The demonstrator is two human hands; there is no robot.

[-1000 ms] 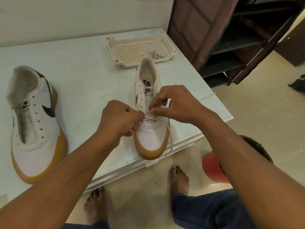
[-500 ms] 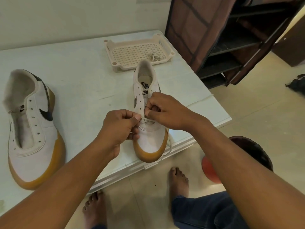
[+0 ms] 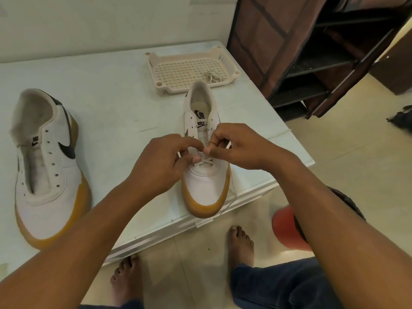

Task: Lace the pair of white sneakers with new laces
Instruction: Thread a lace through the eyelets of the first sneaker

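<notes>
A white sneaker with a tan sole (image 3: 206, 190) stands near the table's front edge, toe toward me. A white lace (image 3: 204, 162) crosses its lowest eyelets. My left hand (image 3: 160, 166) pinches one lace end at the shoe's left eyelet row. My right hand (image 3: 236, 146) pinches the other lace end over the right eyelet row; its tip pokes out between the fingers. The second white sneaker (image 3: 46, 166) lies at the far left with bare eyelets. Another lace (image 3: 211, 76) lies bundled in the tray.
A cream perforated tray (image 3: 185, 70) sits behind the shoe on the pale table (image 3: 111, 90). A dark shelf rack (image 3: 323, 52) stands to the right. On the floor below are my bare feet and a red round object (image 3: 285, 228).
My right hand has drawn back from the eyelets with the lace tip now showing between its fingers. My left hand has shifted slightly up along the left eyelet row.
</notes>
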